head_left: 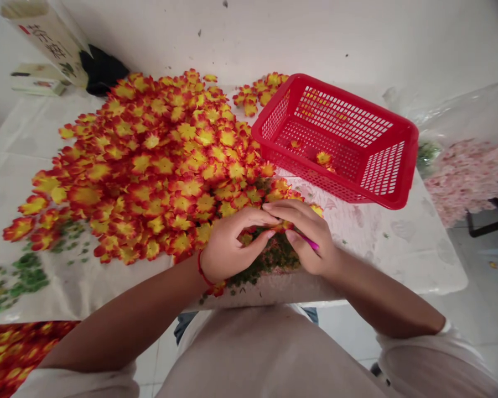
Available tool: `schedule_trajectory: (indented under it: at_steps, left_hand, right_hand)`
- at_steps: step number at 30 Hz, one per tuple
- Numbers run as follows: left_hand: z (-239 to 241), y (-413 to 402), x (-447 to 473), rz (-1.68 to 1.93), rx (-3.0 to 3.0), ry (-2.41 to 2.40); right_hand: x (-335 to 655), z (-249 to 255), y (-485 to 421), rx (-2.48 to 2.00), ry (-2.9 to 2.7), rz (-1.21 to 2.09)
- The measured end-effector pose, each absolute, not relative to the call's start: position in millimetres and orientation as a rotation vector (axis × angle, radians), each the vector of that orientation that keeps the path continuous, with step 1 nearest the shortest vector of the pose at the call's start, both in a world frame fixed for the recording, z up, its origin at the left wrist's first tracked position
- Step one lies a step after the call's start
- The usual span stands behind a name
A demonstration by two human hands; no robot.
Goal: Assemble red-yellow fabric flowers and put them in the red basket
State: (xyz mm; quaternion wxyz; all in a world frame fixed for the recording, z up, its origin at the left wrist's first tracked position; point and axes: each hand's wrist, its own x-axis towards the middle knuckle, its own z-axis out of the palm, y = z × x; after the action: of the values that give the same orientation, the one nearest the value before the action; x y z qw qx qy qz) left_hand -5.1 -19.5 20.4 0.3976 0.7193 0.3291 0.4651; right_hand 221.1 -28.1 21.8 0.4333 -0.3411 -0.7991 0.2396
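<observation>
I count one left hand (234, 246) and one right hand (309, 237), both curled shut on one flower (284, 225) and one pink stick (311, 243), over the bench (382, 260); beside them, one red basket (311, 177) and one heap of flowers (149, 166), too many to count.

Beige shirt (269, 354) — pale sleeves (435, 359), red wrist cord (201, 269)

Craft workshop, heaped artificial flowers (157, 166)
</observation>
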Motion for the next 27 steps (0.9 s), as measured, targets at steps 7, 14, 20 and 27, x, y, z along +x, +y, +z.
schedule_trajectory:
  at_steps: [7,14,20,27]
  left_hand:
    - [24,-10,-14,1.193,1.934,0.946]
    - [10,11,-17,1.044,2.370,1.242]
    - [2,16,-16,0.833,2.431,1.371]
    - [7,16,-15,0.881,2.416,1.384]
  right_hand:
    - [225,19,-28,-1.056,-1.751,0.705]
    - [226,20,-24,-1.091,-1.701,0.625]
    - [225,22,-21,-1.141,-1.710,0.542]
    - [225,24,-21,-1.144,-1.643,0.519]
